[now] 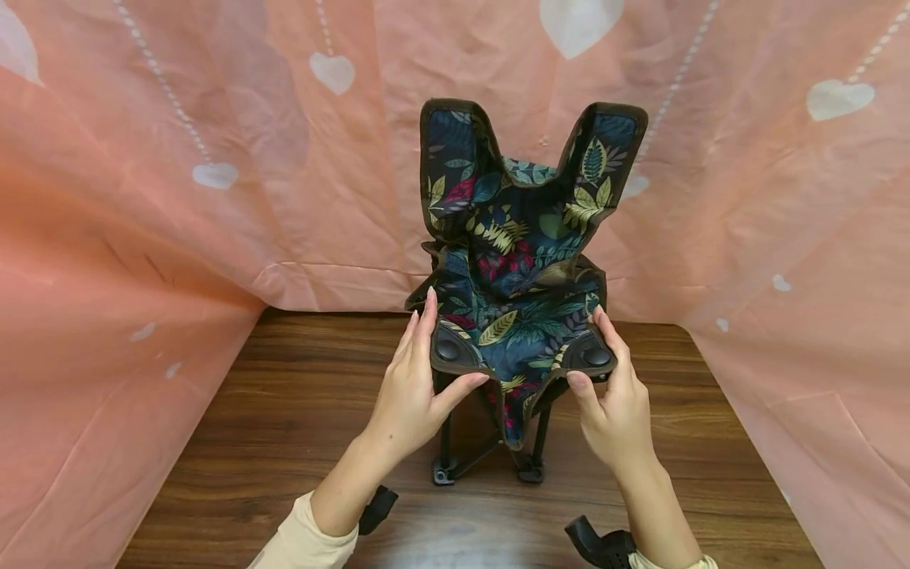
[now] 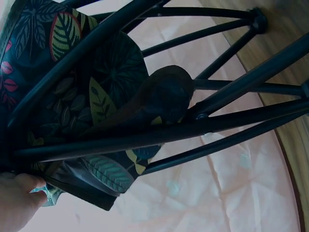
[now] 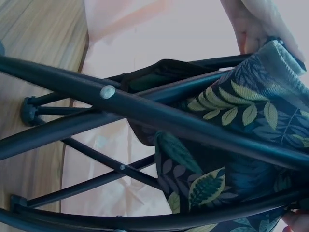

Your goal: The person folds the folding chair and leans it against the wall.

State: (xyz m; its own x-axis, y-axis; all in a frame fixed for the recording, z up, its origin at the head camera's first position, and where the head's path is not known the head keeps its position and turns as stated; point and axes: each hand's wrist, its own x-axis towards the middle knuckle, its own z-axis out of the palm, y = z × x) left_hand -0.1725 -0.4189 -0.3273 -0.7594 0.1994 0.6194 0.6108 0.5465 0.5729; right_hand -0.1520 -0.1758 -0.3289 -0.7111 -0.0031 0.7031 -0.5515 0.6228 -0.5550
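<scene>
Chair (image 1: 501, 276), small, folding type, upright between left hand and right hand, legs down on wood surface. Seat (image 1: 522, 340) and backrest (image 1: 562, 245) in dark leaf-print cloth, brown edging; leaves in yellow, teal and pink. Two tall flaps (image 1: 449, 170) atop backrest, beyond both sets of fingertips, with dip between.

Left hand (image 1: 415, 387): at left front corner of seat; fingers straight up along outer side, thumb spread wide along front edge, touching cloth. Right hand (image 1: 617, 399): at right front corner, likewise; fingers nearly straight along outer side, thumb apart at front edge.

Round black button (image 1: 448, 350) just inside left fingers; matching button (image 1: 596, 357) just inside right fingers. Drooping point of cloth (image 1: 513, 419) between and below thumbs.

Black tube legs (image 1: 445, 427), crossing, below both hands; silver rivets (image 3: 107, 92) at crossings. Black feet (image 1: 444, 472) lower, between forearms.

Cream sleeves (image 1: 306, 537) behind both hands; black wrist pieces (image 1: 377, 510) on inner side of each wrist. Wood surface (image 1: 306, 411) beneath. Pink curtain (image 1: 426, 47) with white hearts, beyond and to either side of hands.
</scene>
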